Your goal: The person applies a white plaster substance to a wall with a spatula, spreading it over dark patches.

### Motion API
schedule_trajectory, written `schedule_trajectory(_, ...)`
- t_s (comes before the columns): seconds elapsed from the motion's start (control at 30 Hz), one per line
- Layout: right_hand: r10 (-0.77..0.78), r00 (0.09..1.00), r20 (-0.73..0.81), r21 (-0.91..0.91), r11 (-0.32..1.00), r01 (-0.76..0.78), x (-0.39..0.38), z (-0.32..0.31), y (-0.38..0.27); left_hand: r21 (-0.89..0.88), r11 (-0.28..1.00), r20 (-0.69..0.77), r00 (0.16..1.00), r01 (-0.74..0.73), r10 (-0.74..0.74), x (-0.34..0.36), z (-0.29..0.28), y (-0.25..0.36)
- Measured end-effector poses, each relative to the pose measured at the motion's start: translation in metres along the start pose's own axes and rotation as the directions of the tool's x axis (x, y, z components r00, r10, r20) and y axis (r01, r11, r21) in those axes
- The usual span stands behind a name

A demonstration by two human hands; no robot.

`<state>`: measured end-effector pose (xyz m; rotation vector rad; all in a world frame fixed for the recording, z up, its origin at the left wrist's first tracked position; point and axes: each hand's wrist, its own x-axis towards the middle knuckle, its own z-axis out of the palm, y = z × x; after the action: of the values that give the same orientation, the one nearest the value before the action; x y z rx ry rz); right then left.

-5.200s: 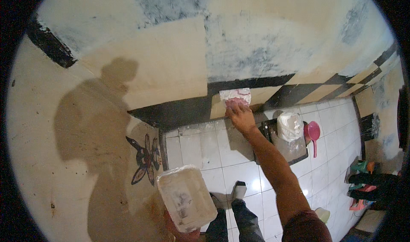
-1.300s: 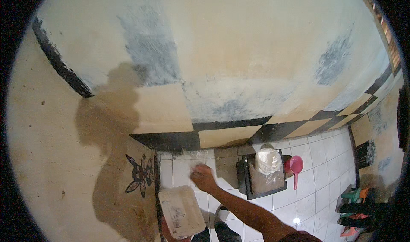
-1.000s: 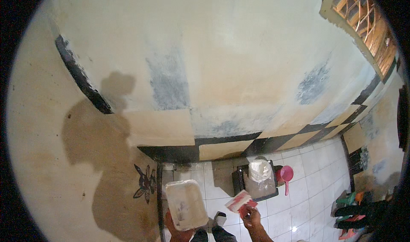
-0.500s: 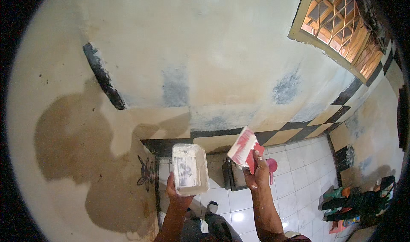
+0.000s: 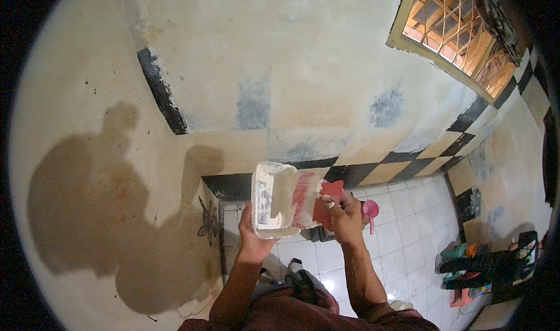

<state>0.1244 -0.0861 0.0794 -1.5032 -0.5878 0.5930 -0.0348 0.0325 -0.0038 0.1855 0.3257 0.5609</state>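
My left hand [image 5: 253,244] grips a pale rectangular plastic tub [image 5: 284,201] from below and its left side. White putty [image 5: 266,208] is smeared over the inside of the tub. In my right hand [image 5: 346,219] is a red putty spreader [image 5: 307,201] with a wide blade, streaked with white paste. Its blade edge meets the tub's right rim; whether it touches or only overlaps it from here, I cannot tell. White paste also marks my right fingers. Both hands are in front of me, above the floor and near the foot of the wall.
The wall [image 5: 309,68] ahead has patched, whitened areas above a black-and-cream checkered band [image 5: 361,173]. A barred window [image 5: 452,30] is at upper right. A pink dipper [image 5: 370,209] lies beyond my right hand, by a dark box-like object [image 5: 326,235]. Dark and colored items [image 5: 475,271] sit at right.
My left hand has raised the tub and moved it right. The spreader has come left and turned, its blade now at the tub's rim. Both hands keep their hold.
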Motion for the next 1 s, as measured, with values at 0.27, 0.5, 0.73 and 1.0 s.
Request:
schedule_trajectory(0.27,-0.139,0.987,0.076,-0.422,0.893,0.158,-0.005,0.017,-0.030,0.075,0.997,-0.031,0.999,-0.010,0.012,-0.003,0.006,0.008)
schedule_trajectory(0.5,-0.072,0.993,0.097,-0.414,0.904,0.106,0.001,0.013,-0.015,0.155,0.984,-0.056,0.994,-0.087,0.097,-0.005,0.012,0.015)
schedule_trajectory(0.73,-0.145,0.989,0.031,-0.582,0.801,0.136,-0.007,0.034,-0.016,0.246,0.959,-0.084,0.983,-0.139,0.164,-0.004,0.016,0.013)
schedule_trajectory(1.0,-0.316,0.948,-0.028,-0.450,0.851,0.270,-0.016,0.028,-0.020,0.212,0.958,-0.009,0.980,-0.193,0.200,-0.009,0.032,0.019)
